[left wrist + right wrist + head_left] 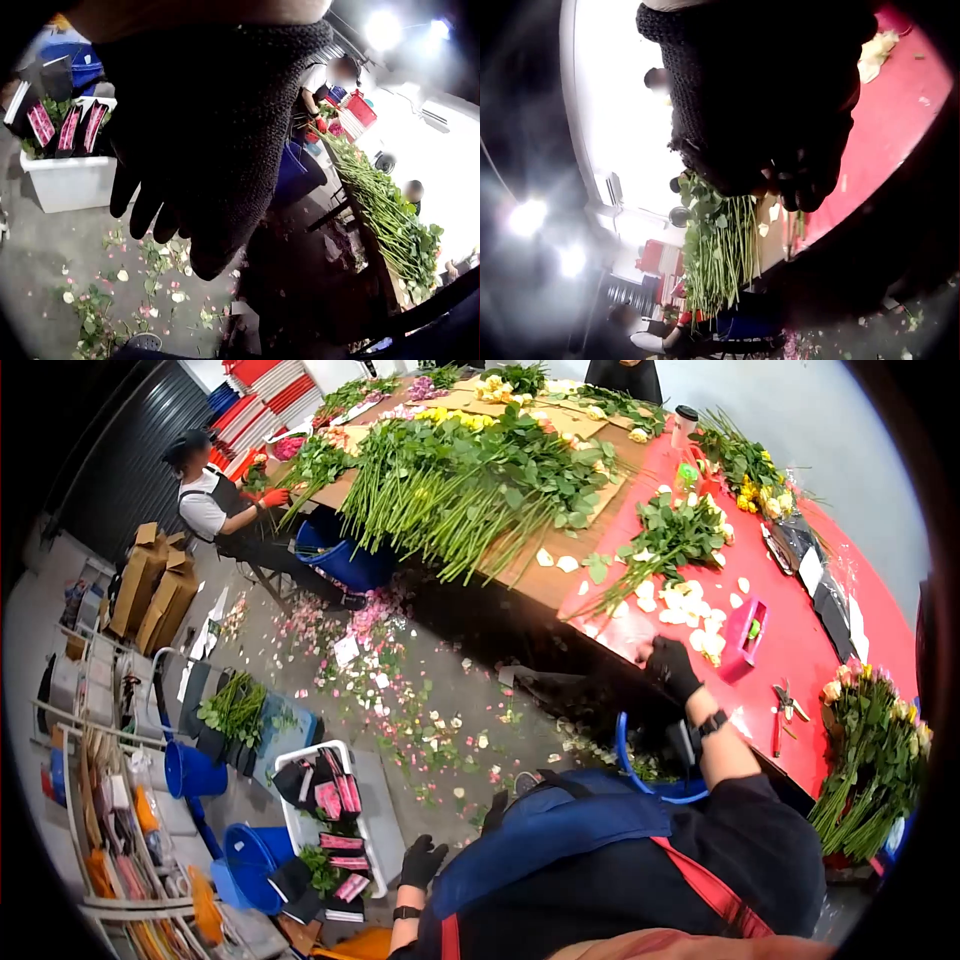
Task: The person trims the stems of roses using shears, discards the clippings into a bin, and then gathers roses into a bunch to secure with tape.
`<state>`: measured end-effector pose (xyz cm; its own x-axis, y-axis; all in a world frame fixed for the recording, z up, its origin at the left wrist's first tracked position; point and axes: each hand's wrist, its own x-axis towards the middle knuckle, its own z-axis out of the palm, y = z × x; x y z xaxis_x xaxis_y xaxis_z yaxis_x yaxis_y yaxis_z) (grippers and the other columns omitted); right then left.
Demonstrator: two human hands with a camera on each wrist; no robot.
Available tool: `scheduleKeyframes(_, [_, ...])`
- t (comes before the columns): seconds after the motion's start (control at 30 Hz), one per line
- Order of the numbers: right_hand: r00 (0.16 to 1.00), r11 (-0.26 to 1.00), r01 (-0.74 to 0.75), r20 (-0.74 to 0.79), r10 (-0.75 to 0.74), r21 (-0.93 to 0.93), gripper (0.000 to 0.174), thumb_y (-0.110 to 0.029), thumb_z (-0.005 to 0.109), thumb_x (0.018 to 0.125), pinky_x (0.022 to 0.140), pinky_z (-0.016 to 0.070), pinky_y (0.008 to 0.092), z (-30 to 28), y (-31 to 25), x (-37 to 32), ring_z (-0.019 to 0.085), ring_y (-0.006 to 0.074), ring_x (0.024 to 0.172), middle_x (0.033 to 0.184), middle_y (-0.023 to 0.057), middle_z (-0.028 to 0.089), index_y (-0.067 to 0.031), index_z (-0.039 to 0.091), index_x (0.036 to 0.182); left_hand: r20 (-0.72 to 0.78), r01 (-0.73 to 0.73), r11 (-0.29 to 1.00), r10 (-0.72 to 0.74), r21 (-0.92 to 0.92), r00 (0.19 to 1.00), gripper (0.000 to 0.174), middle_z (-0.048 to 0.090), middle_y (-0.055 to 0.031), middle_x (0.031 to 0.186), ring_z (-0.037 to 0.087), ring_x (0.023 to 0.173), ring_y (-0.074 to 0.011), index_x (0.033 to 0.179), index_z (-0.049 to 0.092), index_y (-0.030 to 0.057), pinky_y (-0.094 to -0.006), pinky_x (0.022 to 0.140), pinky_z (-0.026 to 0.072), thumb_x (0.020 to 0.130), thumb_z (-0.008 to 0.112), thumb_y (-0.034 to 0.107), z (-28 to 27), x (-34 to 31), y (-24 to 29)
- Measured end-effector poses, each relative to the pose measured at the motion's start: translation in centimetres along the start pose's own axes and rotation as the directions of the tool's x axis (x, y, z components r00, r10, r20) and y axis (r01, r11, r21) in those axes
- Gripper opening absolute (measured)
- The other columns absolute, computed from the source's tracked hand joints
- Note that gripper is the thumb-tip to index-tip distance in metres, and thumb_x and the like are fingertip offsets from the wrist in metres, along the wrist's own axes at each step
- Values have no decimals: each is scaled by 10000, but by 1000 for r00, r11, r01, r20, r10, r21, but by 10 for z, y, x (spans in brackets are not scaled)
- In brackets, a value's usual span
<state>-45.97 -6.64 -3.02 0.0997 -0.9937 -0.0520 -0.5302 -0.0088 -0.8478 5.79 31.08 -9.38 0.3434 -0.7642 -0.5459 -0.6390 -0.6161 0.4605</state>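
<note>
My left hand (424, 860), in a black glove, hangs low over the floor beside the white tub (376, 850), its fingers loosely bent and nothing in them. In the left wrist view those gloved fingers (169, 217) point down over scattered petals. My right hand (673, 667), also gloved in black, is at the near edge of the red-covered table (810, 650), just below loose cream petals (685, 603). Its fingers are curled in the right wrist view; I cannot tell whether they pinch anything. Near it lie a bunch of cream roses (675, 535) and a pink plastic holder (744, 640).
A pile of long-stemmed roses (450, 480) overhangs the table. Pruning shears (787, 710) and another rose bunch (870, 760) are at the right. A seated person (215, 505) wears red gloves. Blue buckets (195, 768) stand left; petals (380, 680) litter the floor.
</note>
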Motion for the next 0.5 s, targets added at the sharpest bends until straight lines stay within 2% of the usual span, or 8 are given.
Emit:
scheduleKeyframes(0.03, [957, 817, -284, 92, 276, 503, 192, -208, 622, 819, 525, 472, 295, 7, -16, 24, 592, 177, 569, 724, 72, 635, -38, 646, 907, -20, 14, 1000, -13, 24, 1000, 618, 656, -204, 1039, 647, 944, -330, 1169, 578, -1, -404, 813, 510, 741, 701, 427, -17, 10, -7])
scheduleKeyframes(0.1, [952, 860, -307, 143, 272, 408, 272, -220, 646, 788, 530, 489, 317, 5, -60, 77, 599, 233, 564, 717, 90, 627, -29, 633, 981, -63, 41, 997, -37, 60, 997, 603, 663, -198, 1015, 653, 925, -326, 1160, 582, 0, -405, 802, 512, 742, 704, 418, -46, 33, -5])
scheduleKeyframes(0.13, [955, 930, 259, 212, -207, -262, 319, -184, 703, 704, 612, 507, 384, 1, -3, 145, 609, 320, 663, 744, 108, 626, -61, 653, 994, -68, 12, 999, -9, 48, 998, 600, 663, -198, 1012, 653, 918, -328, 1158, 581, -1, -406, 800, 513, 745, 703, 416, -59, 49, -1])
scheduleKeyframes(0.2, [663, 366, 736, 493, -563, -570, 406, -234, 774, 577, 740, 497, 443, -21, -32, 244, 624, 330, 820, 833, 128, 652, -125, 658, 951, -78, -34, 999, 36, 25, 996, 593, 664, -196, 1007, 654, 904, -331, 1155, 580, -4, -407, 796, 514, 751, 700, 413, -84, 84, 15])
scheduleKeyframes(0.3, [840, 852, 502, 320, -439, -150, 288, -159, 709, 701, 697, 508, 362, -60, -124, 324, 625, 248, 793, 911, 106, 652, -92, 650, 975, -87, -192, 979, 197, 60, 976, 613, 655, -201, 1029, 663, 883, -287, 1217, 532, -24, -374, 765, 522, 786, 714, 371, -107, 142, 35])
scheduleKeyframes(0.33, [922, 932, 276, 208, -325, 234, 259, -147, 666, 774, 655, 512, 322, -61, -158, 322, 627, 202, 746, 866, 81, 653, -80, 636, 1022, -116, -250, 967, 254, 47, 960, 609, 651, -202, 1039, 665, 869, -271, 1220, 528, -25, -366, 754, 525, 793, 712, 367, -110, 162, 31])
scheduleKeyframes(0.37, [974, 822, 120, 93, -205, 556, 232, -136, 624, 848, 614, 517, 283, -62, -194, 319, 628, 155, 699, 822, 56, 653, -67, 623, 1069, -87, -166, 986, 164, -21, 983, 605, 642, -208, 1068, 653, 919, -276, 1234, 532, -12, -375, 772, 522, 795, 695, 371, -125, 172, 47])
scheduleKeyframes(0.5, [991, 995, 92, -97, -95, -41, 346, -381, 601, 884, 521, 461, 266, 12, -186, 345, 574, 124, 556, 687, 40, 604, -52, 599, 991, -25, 126, 943, -140, -309, 990, 594, 637, -203, 1092, 633, 976, -313, 1232, 547, 10, -386, 823, 511, 782, 697, 368, -151, 209, 47])
